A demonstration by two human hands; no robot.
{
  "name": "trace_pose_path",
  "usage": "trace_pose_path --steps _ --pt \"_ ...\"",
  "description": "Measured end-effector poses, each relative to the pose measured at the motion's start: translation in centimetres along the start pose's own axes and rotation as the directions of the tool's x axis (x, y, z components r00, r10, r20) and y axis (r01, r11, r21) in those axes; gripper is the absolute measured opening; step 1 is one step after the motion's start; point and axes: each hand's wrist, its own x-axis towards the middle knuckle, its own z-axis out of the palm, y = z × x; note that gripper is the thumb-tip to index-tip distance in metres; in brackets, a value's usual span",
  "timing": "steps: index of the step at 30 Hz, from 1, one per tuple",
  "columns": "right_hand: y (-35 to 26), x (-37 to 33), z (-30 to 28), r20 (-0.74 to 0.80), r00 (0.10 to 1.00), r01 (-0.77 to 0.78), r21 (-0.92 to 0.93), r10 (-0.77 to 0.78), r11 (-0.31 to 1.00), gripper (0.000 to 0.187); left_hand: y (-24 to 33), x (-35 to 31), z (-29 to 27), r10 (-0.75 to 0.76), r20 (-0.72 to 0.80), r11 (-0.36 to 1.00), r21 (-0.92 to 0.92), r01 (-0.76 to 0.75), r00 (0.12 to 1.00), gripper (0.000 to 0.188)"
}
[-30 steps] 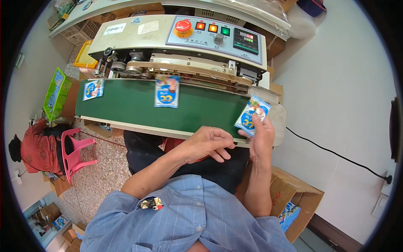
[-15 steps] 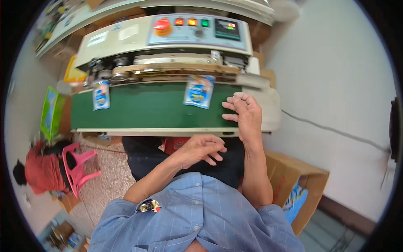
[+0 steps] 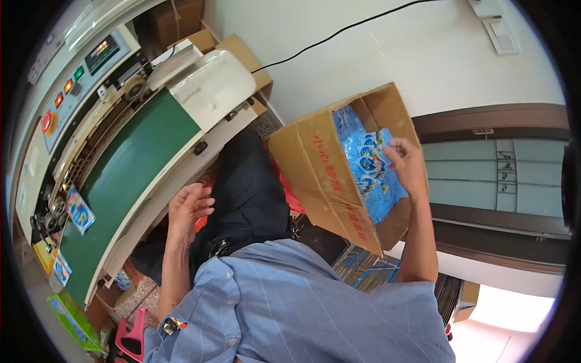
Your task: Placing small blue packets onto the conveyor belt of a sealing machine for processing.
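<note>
My right hand (image 3: 407, 166) is at the mouth of a cardboard box (image 3: 308, 163). Its bent fingers meet the edge of a small blue-and-white packet (image 3: 370, 158), and they look pinched on it. More such packets and a blue sheet-like lining (image 3: 384, 202) fill the box. My left hand (image 3: 189, 209) hovers over my lap near the front edge of the green conveyor belt (image 3: 142, 145), loosely curled, with fingers apart and nothing in it. Two packets are at the belt's far left end: one packet (image 3: 80, 210) by the sealing machine's rollers, another packet (image 3: 60, 268) beyond.
The band sealing machine (image 3: 85, 81), with lit buttons and a red knob, runs along the left. A black cable (image 3: 339, 33) crosses the white wall. At lower left are a green basket (image 3: 75, 323) and a pink stool (image 3: 132, 339). A dark-framed cabinet (image 3: 466, 181) stands right.
My view has swung right, toward the box. My right hand has gone from the belt's right end to the packets in the box. The left hand remains near my lap, beside the belt.
</note>
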Motion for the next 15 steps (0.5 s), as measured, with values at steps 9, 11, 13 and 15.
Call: trace_pose_path --steps 9,11,13,15 --pt "7.9 2.1 3.1 -0.144 0.949 0.137 -0.614 -0.281 0.778 0.049 -0.2 0.2 0.8 0.002 -0.093 1.000 -0.017 -0.003 0.996 0.024" --pt "9.3 2.1 3.7 -0.114 0.968 0.101 -0.638 -0.223 0.764 0.049 0.0 0.3 1.5 -0.005 -0.095 1.000 -0.010 0.004 0.995 0.023" --pt "10.2 1.9 4.4 -0.085 0.983 0.068 -0.661 -0.164 0.747 0.050 0.0 0.3 2.1 0.003 -0.084 1.000 -0.011 -0.004 0.996 0.023" --pt "10.5 1.7 4.8 -0.082 0.970 0.117 -0.672 -0.230 0.731 0.048 -0.2 0.3 2.2 0.008 -0.085 1.000 -0.009 -0.009 0.996 0.022"
